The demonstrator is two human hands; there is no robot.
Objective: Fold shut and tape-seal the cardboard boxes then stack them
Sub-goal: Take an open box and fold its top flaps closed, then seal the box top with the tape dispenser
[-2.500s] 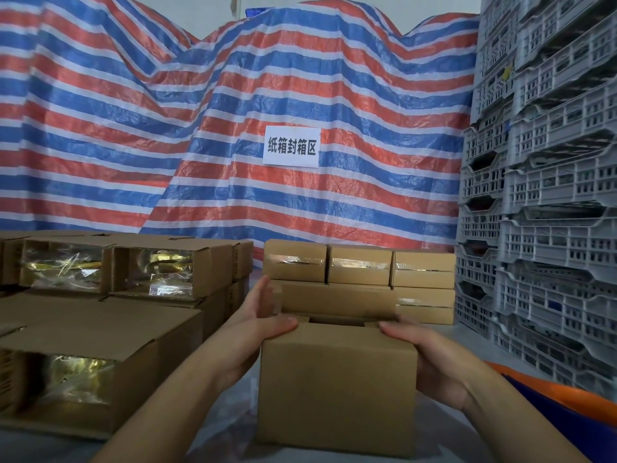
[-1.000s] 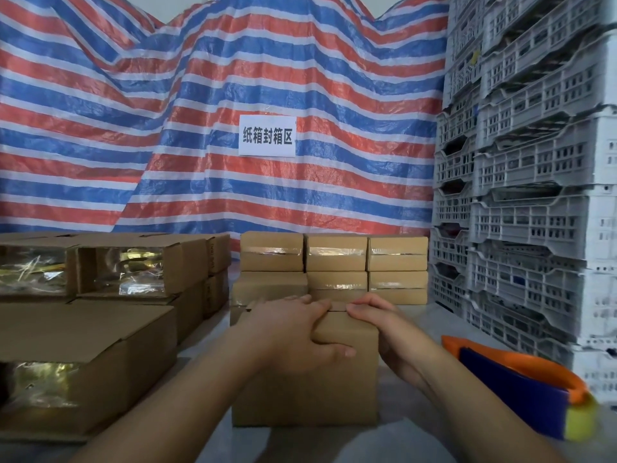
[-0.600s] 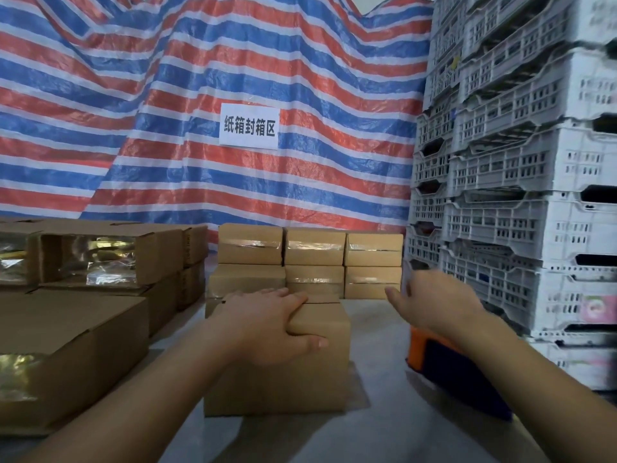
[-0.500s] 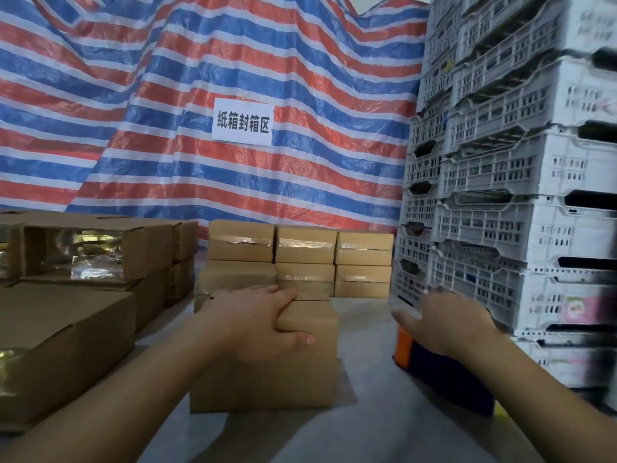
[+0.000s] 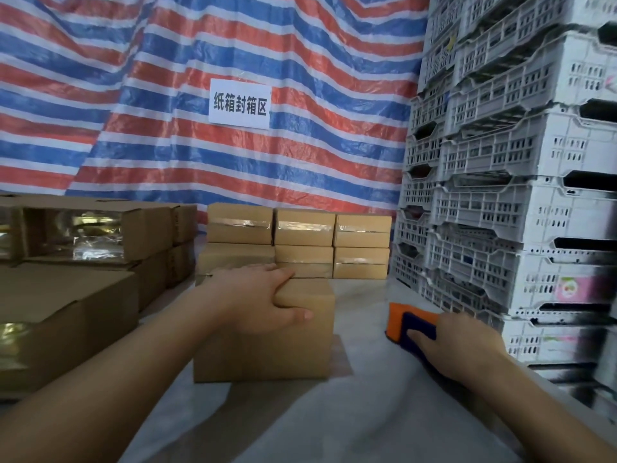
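A striped tarpaulin [image 5: 200, 95] hangs across the back, and grey plastic crates [image 5: 517, 195] tower on the right. Against the tarp sits a stack of taped boxes [image 5: 300, 242], with larger open cartons [image 5: 83, 235] off to the left. On the pale table [image 5: 334, 422] in front stands the cardboard box [image 5: 267, 342] being worked, its flaps folded down. The left hand [image 5: 260, 302] lies over its near top edge, fingers spread flat on the lid and thumb down the front face, pinning the flaps shut. To the right of the box, a clear gap away, lies the orange and blue tape dispenser [image 5: 412, 324]. The right hand [image 5: 464, 345] rests on it, fingers curling over the blue body (whether it has a firm hold I cannot tell). It is the nearer hand to the tool, so taping means carrying the dispenser leftward to the lid, whose long axis runs left to right.
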